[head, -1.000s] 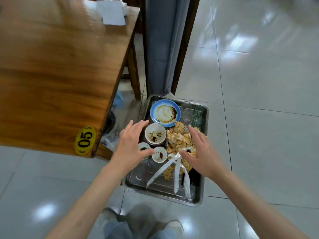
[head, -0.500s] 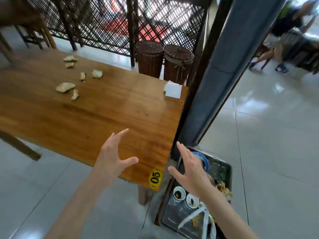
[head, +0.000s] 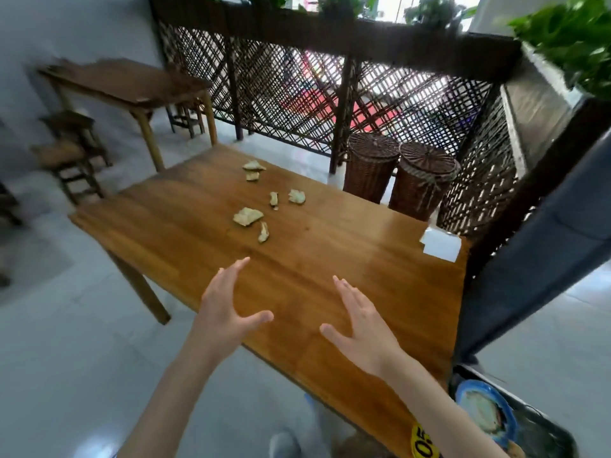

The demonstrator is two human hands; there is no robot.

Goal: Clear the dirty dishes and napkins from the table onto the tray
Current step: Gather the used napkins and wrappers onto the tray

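Observation:
Several crumpled, stained napkins (head: 248,215) lie scattered on the far half of the wooden table (head: 185,233). My left hand (head: 224,309) and my right hand (head: 360,325) hover open above the table's near part, fingers spread, holding nothing. The metal tray (head: 545,428) sits on the floor at the lower right, below the table's corner. A blue-rimmed dirty plate (head: 486,411) lies in it. Most of the tray is cut off by the frame edge.
A white napkin stack (head: 441,245) sits at the table's right corner, and a yellow "05" sticker (head: 421,441) marks its near edge. Two wicker baskets (head: 400,173) stand behind it by a lattice screen. Another table (head: 125,81) and stools (head: 66,157) stand far left.
The view swung up from the tray on the floor to the table. Both hands left the tray and now hover over the tabletop, nearer the napkins.

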